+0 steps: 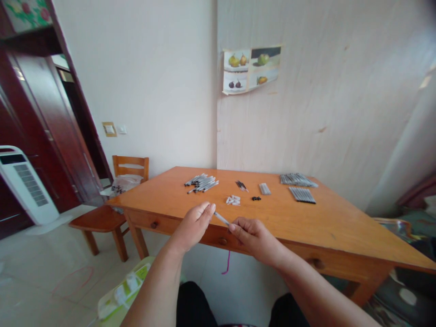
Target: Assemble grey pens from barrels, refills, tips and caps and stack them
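Quantity held: one pen barrel (222, 219), at the near edge of the bench (327, 227). Fingers of the left hand (195, 222) are clamped on one end; fingers of the right hand (254, 236) are clamped on the other. The bench carries one pen pile (202, 183), one group of white parts (233, 200) and one group of black parts (256, 198); individual pieces are too small to count reliably. Barrel appearance: slim, straight, pale, translucent.

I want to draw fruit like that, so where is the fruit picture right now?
In the head view, the fruit picture hangs on the wall, a bit right of the middle, above the table.
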Demonstrator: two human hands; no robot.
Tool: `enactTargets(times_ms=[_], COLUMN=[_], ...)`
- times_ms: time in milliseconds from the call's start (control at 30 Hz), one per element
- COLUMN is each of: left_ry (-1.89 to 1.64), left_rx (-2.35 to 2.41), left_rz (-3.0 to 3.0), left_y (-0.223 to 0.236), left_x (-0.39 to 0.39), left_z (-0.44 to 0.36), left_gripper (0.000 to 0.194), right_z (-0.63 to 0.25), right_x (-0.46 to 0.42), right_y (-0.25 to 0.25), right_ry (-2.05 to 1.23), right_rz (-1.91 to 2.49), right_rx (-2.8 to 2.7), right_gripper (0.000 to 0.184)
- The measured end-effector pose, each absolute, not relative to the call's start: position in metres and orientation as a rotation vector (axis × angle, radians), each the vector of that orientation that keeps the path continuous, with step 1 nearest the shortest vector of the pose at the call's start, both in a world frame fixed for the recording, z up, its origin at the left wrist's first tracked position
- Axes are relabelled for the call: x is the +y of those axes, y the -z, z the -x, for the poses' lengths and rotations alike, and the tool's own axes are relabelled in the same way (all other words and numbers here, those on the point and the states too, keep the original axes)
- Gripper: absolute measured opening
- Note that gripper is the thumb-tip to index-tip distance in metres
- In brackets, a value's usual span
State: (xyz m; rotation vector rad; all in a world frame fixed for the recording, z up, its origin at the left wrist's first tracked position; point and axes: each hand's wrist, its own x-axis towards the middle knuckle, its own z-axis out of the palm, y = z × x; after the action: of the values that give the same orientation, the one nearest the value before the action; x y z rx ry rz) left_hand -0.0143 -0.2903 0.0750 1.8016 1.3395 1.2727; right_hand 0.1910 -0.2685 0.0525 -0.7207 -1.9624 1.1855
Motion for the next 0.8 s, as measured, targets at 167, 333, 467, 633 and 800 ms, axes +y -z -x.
enactTargets(times_ms=[167,333,467,633,800], left_ry=[-1.182,-1.168,-1.194,-1.438,-1.581], left_rx=[1.305,1.226,1.236,1.274,1.176], left_rz=[-1.876,-1.896,-1.838,-1.498,-1.225], left_y=[-0.081,-0.085,-0.08,-0.065,-0.054], left_x=[-0.297,-0.303,-0.298,-0.282,-0.274], left_z=[0.016,0.016,0.016,0.018,0.014], left_gripper=[0.039,0.039,0.039,0.039,0.041], right_z=[-0.194,-0.199,-0.199,-0.204,-0.201], right_x=[-0.269,-0.264,-0.261,-0.257,-0.256], right_y=[-0.053,-0.044,-0.044,-0.056,-0.051], right_ry=[-1.583,-1.94,-1.85,-1.691,-1.717], right_rz=[0.649,0.579,0.651,0.593,0.518], right_rx=[-1.796,-1.589,-1.611,-1.454,-1.257], right_gripper=[0.045,0.041,0.044,0.04,0.042])
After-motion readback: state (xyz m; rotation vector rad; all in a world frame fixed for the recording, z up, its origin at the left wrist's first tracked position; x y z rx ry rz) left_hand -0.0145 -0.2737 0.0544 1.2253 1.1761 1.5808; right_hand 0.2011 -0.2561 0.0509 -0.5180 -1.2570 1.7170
